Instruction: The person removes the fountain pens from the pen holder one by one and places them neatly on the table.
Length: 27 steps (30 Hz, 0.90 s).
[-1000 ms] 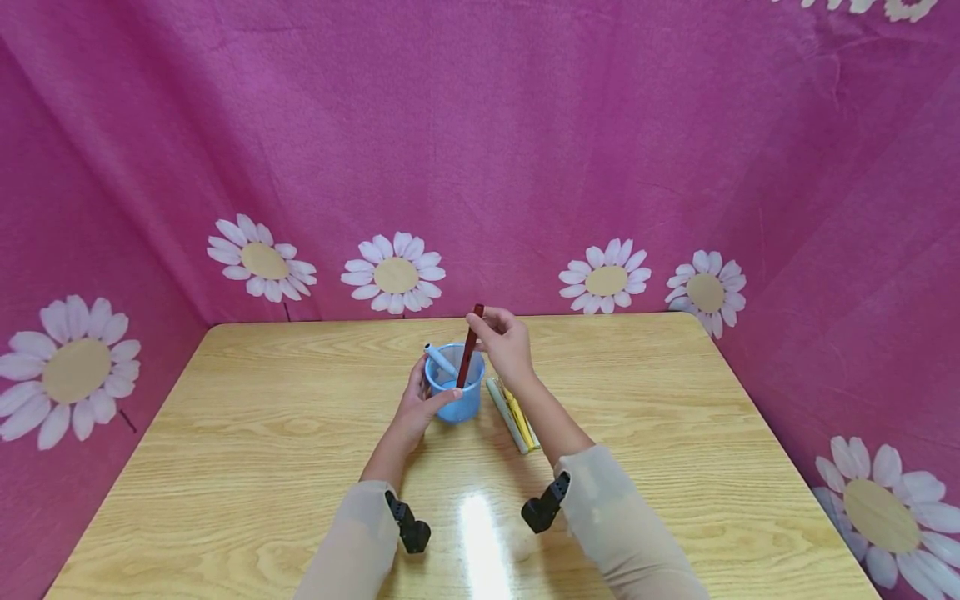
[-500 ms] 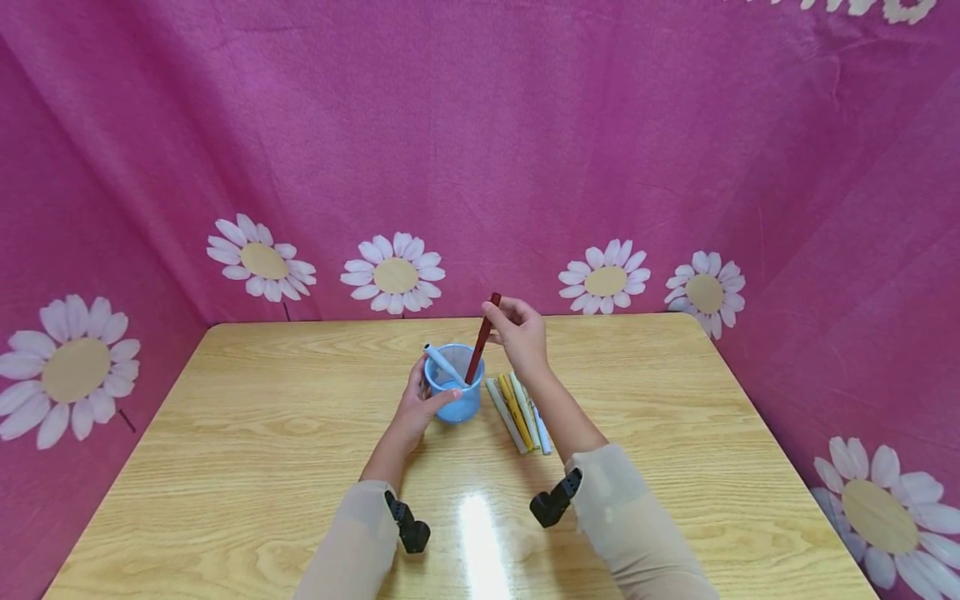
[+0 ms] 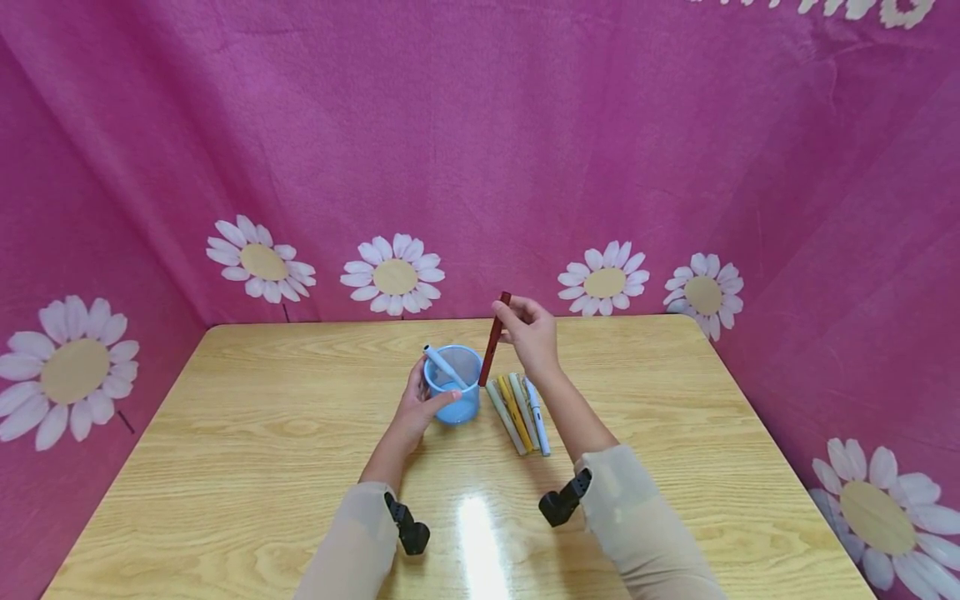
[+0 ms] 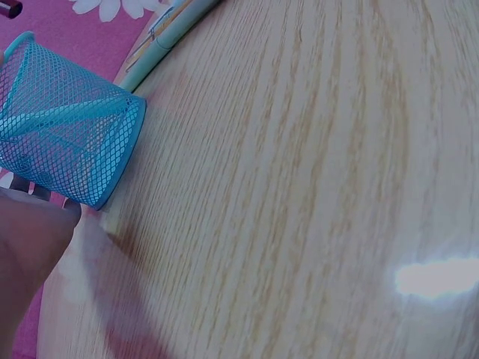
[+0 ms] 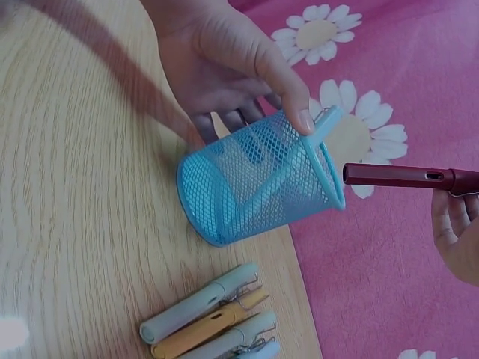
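Note:
My left hand (image 3: 412, 412) holds a light blue mesh pen cup (image 3: 465, 407) standing on the table, thumb at the near side and fingers around the far side. Inside it leans a light blue pen (image 3: 444, 365), its end poking over the rim. My right hand (image 3: 534, 340) pinches a dark red pen (image 5: 397, 176) by its upper part. That pen slants downward, and in the right wrist view its lower tip is just beyond the cup's rim, outside the cup. Only a bit of the red pen (image 4: 10, 7) shows in the left wrist view.
Right of the cup several pens lie side by side on the wooden table (image 3: 300, 450): a pale green pen (image 5: 198, 303), a yellow pen (image 5: 209, 327), another pale green pen (image 5: 239, 336) and a light blue pen (image 3: 537, 419). A pink flowered cloth (image 3: 495, 167) hangs behind the table.
My right hand has moved to the right, drawing the dark red pen from inside the cup to beyond its rim. The left hand and the cup stay nearly in place.

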{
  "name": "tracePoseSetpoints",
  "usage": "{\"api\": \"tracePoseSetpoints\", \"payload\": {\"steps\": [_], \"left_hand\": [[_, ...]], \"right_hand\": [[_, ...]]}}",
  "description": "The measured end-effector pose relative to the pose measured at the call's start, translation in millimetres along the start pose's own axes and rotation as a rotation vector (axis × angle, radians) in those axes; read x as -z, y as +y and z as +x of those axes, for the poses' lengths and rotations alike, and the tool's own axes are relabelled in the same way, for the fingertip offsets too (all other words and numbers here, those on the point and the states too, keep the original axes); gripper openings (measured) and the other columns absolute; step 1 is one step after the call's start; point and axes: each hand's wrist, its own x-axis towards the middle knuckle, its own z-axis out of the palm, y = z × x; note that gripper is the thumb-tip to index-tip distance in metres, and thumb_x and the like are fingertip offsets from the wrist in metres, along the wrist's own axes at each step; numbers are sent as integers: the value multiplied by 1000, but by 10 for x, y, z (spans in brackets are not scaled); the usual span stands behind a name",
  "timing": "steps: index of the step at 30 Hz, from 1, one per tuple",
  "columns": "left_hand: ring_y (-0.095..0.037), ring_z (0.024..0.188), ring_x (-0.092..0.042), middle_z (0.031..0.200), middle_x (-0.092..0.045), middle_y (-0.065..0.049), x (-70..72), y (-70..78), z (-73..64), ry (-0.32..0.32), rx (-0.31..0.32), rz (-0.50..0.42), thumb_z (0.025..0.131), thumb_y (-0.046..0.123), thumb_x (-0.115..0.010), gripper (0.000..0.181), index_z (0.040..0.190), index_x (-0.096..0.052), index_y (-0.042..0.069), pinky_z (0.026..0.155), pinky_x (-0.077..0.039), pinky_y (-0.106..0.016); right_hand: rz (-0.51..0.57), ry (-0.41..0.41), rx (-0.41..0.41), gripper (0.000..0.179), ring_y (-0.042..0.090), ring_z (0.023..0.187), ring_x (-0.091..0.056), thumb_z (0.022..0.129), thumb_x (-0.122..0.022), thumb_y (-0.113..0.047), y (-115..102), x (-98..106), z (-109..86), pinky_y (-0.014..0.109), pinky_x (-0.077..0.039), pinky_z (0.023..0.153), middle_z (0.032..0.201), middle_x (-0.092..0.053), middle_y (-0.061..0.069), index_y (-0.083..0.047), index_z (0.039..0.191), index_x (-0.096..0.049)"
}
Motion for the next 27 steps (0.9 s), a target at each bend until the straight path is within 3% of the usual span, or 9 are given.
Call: {"api": "tracePoseSetpoints", "payload": {"steps": [14, 27], "left_hand": [[-28, 146, -11, 157, -16, -9, -2, -35, 12, 5, -42, -14, 82, 10, -67, 86, 150, -16, 16, 119, -10, -45], [-27, 146, -11, 158, -16, -7, -8, -15, 3, 13, -14, 25, 82, 12, -67, 86, 150, -15, 20, 119, -10, -45]], "right_hand": [[-54, 16, -24, 27, 2, 63, -58, 86, -67, -15, 24, 190, 10, 23, -56, 58, 70, -59, -9, 5, 104, -62], [-124, 21, -13, 28, 2, 62, -56, 86, -67, -18, 66, 368, 12, 20, -55, 57, 68, -56, -9, 5, 101, -61]]}}
